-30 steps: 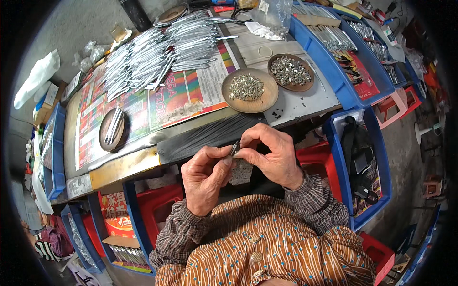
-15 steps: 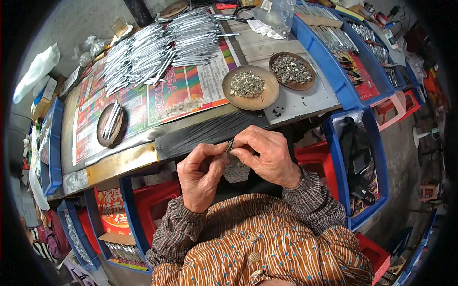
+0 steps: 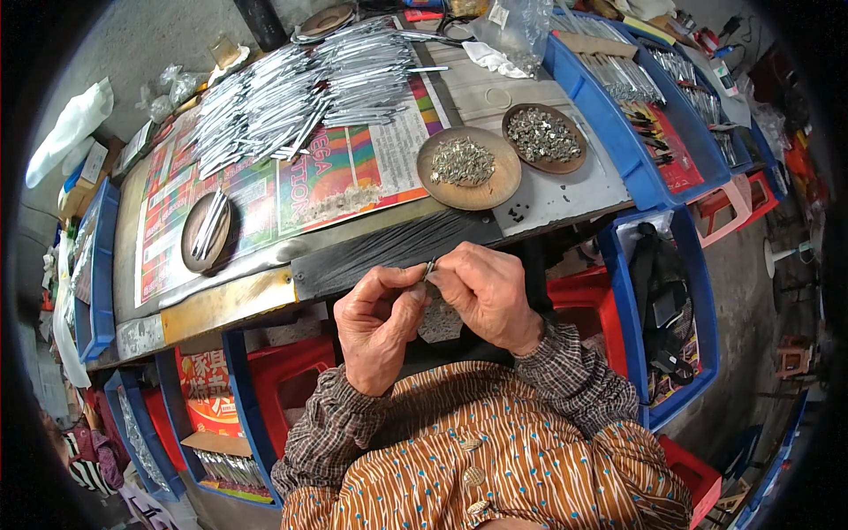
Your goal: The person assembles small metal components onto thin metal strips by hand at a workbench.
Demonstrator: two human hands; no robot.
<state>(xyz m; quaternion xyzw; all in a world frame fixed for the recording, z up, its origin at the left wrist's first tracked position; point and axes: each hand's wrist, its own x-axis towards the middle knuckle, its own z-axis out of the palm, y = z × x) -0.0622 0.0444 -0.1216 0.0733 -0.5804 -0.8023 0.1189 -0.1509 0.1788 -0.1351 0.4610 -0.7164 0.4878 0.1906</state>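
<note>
Just off the table's front edge, my left hand (image 3: 378, 329) and my right hand (image 3: 486, 293) meet at the fingertips. Both are closed in a pinch on a small metal piece (image 3: 430, 267), mostly covered by the fingers; its exact kind does not show. Beyond my right hand, a round wooden plate (image 3: 496, 191) bears a heap of small brass-grey metal parts (image 3: 462, 162). A darker wooden dish (image 3: 576, 161) beside it holds small silvery parts (image 3: 542, 134). Farther left, an oval wooden dish (image 3: 192, 246) carries several slim metal rods (image 3: 210, 225).
A big pile of silvery metal rods (image 3: 265, 102) covers the back of the table, over printed sheets (image 3: 353, 159). Blue trays (image 3: 609, 115) stand at the right; a blue bin (image 3: 698, 389) with black items sits below. Red stools (image 3: 583, 291) are under the table.
My right hand has turned slightly and its wrist has come a little inward. The small piece shows at a different angle between the fingertips. My left hand stays nearly in place.
</note>
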